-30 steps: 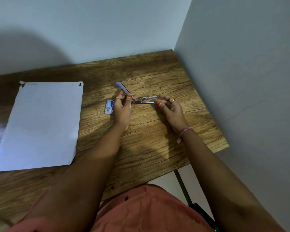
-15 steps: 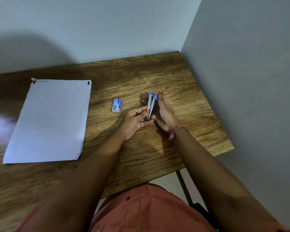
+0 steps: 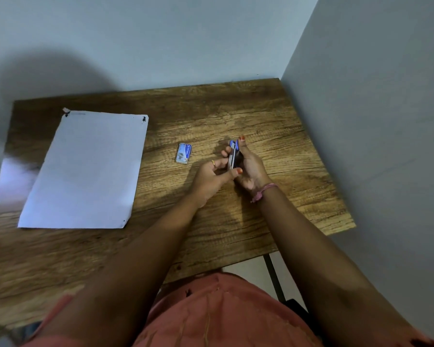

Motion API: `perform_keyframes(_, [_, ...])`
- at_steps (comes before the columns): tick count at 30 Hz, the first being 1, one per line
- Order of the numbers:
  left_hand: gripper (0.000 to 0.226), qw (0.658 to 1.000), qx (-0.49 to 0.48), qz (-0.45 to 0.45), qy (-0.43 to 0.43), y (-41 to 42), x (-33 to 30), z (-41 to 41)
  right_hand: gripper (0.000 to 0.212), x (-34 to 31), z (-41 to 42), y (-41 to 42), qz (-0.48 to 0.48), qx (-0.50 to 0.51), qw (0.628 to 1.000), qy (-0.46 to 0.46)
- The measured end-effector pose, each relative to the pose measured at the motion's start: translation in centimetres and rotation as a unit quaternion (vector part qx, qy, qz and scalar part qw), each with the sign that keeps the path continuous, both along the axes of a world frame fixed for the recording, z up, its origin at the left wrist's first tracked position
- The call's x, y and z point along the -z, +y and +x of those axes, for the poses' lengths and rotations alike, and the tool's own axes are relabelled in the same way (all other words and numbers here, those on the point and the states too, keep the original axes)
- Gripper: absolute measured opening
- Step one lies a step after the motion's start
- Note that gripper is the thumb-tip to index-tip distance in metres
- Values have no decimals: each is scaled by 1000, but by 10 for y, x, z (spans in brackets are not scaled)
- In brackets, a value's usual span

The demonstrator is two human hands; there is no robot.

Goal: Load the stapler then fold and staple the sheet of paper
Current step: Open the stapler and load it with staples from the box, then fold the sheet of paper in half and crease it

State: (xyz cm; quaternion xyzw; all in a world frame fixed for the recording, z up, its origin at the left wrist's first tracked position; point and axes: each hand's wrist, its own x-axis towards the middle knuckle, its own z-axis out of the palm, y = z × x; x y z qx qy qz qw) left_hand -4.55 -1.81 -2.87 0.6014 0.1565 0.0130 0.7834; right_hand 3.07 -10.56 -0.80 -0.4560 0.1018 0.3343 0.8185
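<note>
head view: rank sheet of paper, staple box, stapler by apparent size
1. sheet of paper, by far the largest.
2-3. staple box and stapler look alike; fingers of both hands hide part of the stapler, so no ranking.

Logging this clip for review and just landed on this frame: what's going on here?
A person at a wooden table holds a small blue stapler between both hands: the right hand wraps around it, and the left hand pinches its near end. It looks closed or nearly so. A small box of staples lies on the table just left of the hands. The white sheet of paper lies flat and unfolded at the far left, untouched.
</note>
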Motion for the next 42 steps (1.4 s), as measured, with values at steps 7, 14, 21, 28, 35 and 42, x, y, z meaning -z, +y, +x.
perform_keyframes(7, [17,999,-36,8,18,-7,-1,1,36,1,-3,5,-60,12,997,-39])
perform_keyframes(14, [33,995,-49,-75,37,-2,1,-4,20,13,-18,-1,-71,-69,980,-174])
perform_keyframes(21, [27,998,-43,-46,11,-6,2,-11,9,14,-29,-4,-98,-24,970,-221])
perform_keyframes(28, [28,972,-138,190,-7,-15,8,-24,11,0,-4,4,-337,14,868,-366])
perform_keyframes(35, [19,978,-175,111,-31,-14,6,-39,26,-7,13,9,-544,-69,727,-413])
perform_keyframes(42, [17,984,-156,76,-42,-8,5,-60,37,-6,4,18,-612,-102,688,-377])
